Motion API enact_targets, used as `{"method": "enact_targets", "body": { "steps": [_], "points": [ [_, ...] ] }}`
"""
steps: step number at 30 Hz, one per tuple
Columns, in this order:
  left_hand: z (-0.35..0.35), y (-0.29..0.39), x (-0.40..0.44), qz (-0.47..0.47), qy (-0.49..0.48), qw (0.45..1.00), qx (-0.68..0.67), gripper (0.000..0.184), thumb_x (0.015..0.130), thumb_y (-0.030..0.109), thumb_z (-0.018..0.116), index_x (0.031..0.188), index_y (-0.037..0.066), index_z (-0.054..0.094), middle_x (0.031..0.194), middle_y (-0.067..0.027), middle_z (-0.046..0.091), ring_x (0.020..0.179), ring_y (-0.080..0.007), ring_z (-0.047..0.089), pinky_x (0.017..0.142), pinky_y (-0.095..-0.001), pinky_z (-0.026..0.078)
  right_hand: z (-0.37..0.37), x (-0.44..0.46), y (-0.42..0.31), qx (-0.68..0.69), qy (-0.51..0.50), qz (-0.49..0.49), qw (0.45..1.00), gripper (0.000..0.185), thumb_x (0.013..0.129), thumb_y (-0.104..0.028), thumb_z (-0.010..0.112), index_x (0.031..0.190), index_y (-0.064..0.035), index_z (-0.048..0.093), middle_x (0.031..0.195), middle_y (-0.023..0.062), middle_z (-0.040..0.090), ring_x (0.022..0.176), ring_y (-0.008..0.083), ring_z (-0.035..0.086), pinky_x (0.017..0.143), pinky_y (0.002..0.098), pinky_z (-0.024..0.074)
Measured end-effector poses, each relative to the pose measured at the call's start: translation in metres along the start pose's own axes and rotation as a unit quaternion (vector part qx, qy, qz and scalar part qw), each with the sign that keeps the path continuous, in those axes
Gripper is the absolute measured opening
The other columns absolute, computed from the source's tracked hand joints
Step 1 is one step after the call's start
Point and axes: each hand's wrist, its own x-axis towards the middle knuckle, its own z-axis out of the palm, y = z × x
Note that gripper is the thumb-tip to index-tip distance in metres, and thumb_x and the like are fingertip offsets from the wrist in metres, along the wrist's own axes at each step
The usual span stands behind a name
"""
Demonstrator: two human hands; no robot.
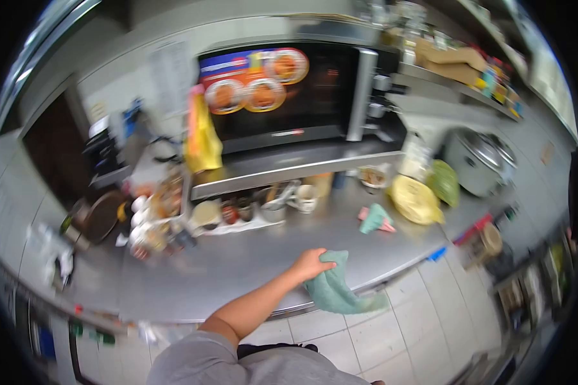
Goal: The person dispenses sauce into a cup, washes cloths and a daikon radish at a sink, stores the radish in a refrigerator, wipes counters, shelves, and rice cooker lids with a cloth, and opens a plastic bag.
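My left hand (312, 265) is closed on a corner of a green cloth (336, 288). The arm reaches out from the grey sleeve on the left and crosses toward the right. From the fingers the cloth hangs loose in front of the counter's front edge, its lower end trailing right over the tiled floor. Farther back on the steel counter (250, 269) lie a folded green cloth (374, 219) and a pink cloth (386, 224), partly under it. My right hand does not show.
A microwave-like oven (282, 96) stands on a raised shelf, with cups (306, 198) and containers below. Eggs (139, 212) are at the left. A yellow bag (415, 199), a green bag (443, 183) and a large rice cooker (478, 160) stand right. The counter's front edge borders the tiled floor.
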Motion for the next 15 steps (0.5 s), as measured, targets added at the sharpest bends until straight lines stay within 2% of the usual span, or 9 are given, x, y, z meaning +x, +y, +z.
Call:
{"method": "enact_targets", "body": {
  "steps": [2,5,7,9,10,11,12,13,15],
  "points": [
    [-0.04,-0.014,-0.026,-0.011,0.116,0.992,0.046,0.06,0.073,0.042,0.071,0.115,0.002,0.057,0.1,-0.02,0.065,0.093,-0.0348,0.062,0.082,-0.0387,0.049,-0.031,0.029,-0.072,0.024,0.028,0.051,0.998,0.008,0.082,-0.012,0.06,0.082,-0.0041,0.061,0.055,0.0086,0.052,0.041,0.0196,0.046,0.037,0.0351,0.0378],
    [-0.113,-0.023,-0.076,0.043,0.281,0.938,0.2,0.057,0.077,0.041,0.07,0.119,0.005,0.057,0.11,-0.0174,0.063,0.101,-0.0316,0.061,0.088,-0.0369,0.047,-0.038,0.06,-0.168,0.069,0.043,0.015,0.997,0.005,0.08,-0.008,0.058,0.077,-0.0043,0.056,0.053,0.0064,0.048,0.039,0.0174,0.042,0.035,0.0324,0.0332],
    [-0.172,0.01,-0.126,-0.032,0.317,0.945,0.079,0.048,0.081,0.034,0.068,0.119,0.005,0.057,0.109,-0.0152,0.064,0.1,-0.026,0.062,0.088,-0.0353,0.047,-0.014,0.053,-0.227,0.099,0.031,-0.003,0.995,0.006,0.079,-0.004,0.056,0.074,-0.0045,0.053,0.052,0.005,0.045,0.038,0.0158,0.039,0.033,0.0306,0.0301],
    [-0.232,0.02,-0.166,-0.01,0.403,0.915,-0.013,0.042,0.084,0.029,0.067,0.118,0.005,0.058,0.105,-0.0118,0.066,0.097,-0.0192,0.062,0.086,-0.0325,0.047,0.025,0.045,-0.275,0.065,0.013,-0.007,0.998,0.008,0.083,-0.01,0.057,0.08,-0.0021,0.059,0.054,0.0069,0.05,0.039,0.0166,0.043,0.034,0.0309,0.0347],
    [-0.261,0.013,-0.18,0.056,0.489,0.871,0.021,0.038,0.086,0.027,0.066,0.115,0.004,0.06,0.101,-0.0091,0.067,0.094,-0.0164,0.062,0.084,-0.0299,0.047,0.044,0.065,-0.282,-0.036,0.009,0.02,0.999,0.015,0.081,-0.016,0.06,0.093,-0.0068,0.063,0.072,0.0074,0.059,0.061,0.0211,0.054,0.053,0.0343,0.0436],
    [-0.297,0.002,-0.19,0.098,0.531,0.84,-0.054,0.036,0.086,0.028,0.067,0.111,0.004,0.062,0.098,-0.0084,0.068,0.092,-0.0158,0.062,0.083,-0.0295,0.047,0.059,0.09,-0.278,-0.134,0.006,0.046,0.99,0.029,0.079,-0.022,0.063,0.106,-0.0115,0.067,0.091,0.0079,0.069,0.082,0.0256,0.066,0.071,0.0377,0.0525],
    [-0.331,0.025,-0.215,0.084,0.571,0.816,0.041,0.03,0.087,0.026,0.065,0.107,0.003,0.063,0.097,-0.0073,0.067,0.091,-0.0141,0.061,0.083,-0.028,0.047,0.078,0.089,-0.282,-0.131,0.008,0.041,0.99,0.029,0.079,-0.022,0.063,0.106,-0.0115,0.067,0.091,0.0079,0.069,0.082,0.0256,0.066,0.071,0.0377,0.0525],
    [-0.374,0.01,-0.224,0.18,0.596,0.783,-0.005,0.028,0.089,0.025,0.063,0.104,0.002,0.064,0.094,-0.005,0.065,0.086,-0.0108,0.059,0.081,-0.0265,0.047,0.101,0.084,-0.286,-0.123,-0.015,0.017,0.992,0.028,0.079,-0.019,0.063,0.105,-0.0099,0.067,0.089,0.0087,0.068,0.074,0.0232,0.066,0.064,0.0361,0.0523],
    [-0.459,0.01,-0.246,0.238,0.648,0.723,0.003,0.027,0.092,0.026,0.058,0.102,0.001,0.064,0.089,-0.0025,0.064,0.079,-0.0079,0.054,0.076,-0.0238,0.044,0.155,0.062,-0.286,-0.104,-0.035,-0.009,0.994,0.027,0.079,-0.017,0.064,0.104,-0.0083,0.067,0.087,0.0094,0.068,0.065,0.0208,0.066,0.056,0.0345,0.052]
  ]
}}
